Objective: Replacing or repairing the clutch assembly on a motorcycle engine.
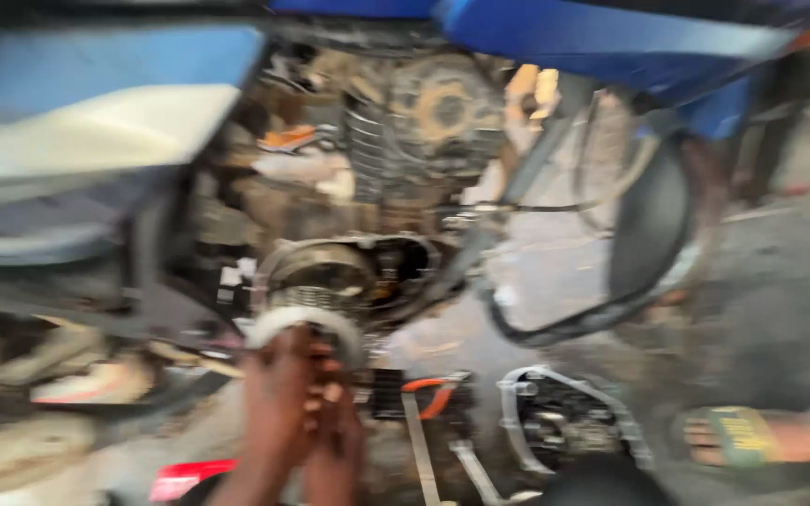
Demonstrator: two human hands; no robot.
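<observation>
Frame badly motion-blurred; fine detail lost throughout.

Far left: blue and pale grey side panel (96, 122) of a motorcycle, upper left. Any label on it is unreadable. Below it, low near the ground, a pale and orange smear (96, 379), shape unclear. At the bottom edge, a small flat red thing (180, 480), rectangular, kind not discernible.

Centre left: both hands rise from the bottom edge, pressed close side by side. Left hand (274, 408) is curled, fingers closed around the lower rim of a whitish ring (307, 323), a round part held up just below the open engine case. Right hand (335, 422) lies against the left, fingers bent inward; it seems to touch the same ring or the left hand, but blur hides whether it actually grips.

Centre: the engine (424, 122), finned cylinder with a round rusty-brown cover above. Below it the open round housing (349, 272), metal-rimmed, dark inside, directly above the ring.

Centre right, on the ground: orange-handled pliers (433, 394) on a dark block, long flat metal tools beside them, then a removed grey engine cover (564, 422) lying open.

Right: blue frame and tank (611, 42) along the top, a black curved guard (649, 225) hanging below. Far right bottom: a foot in a greenish sandal (747, 439).
</observation>
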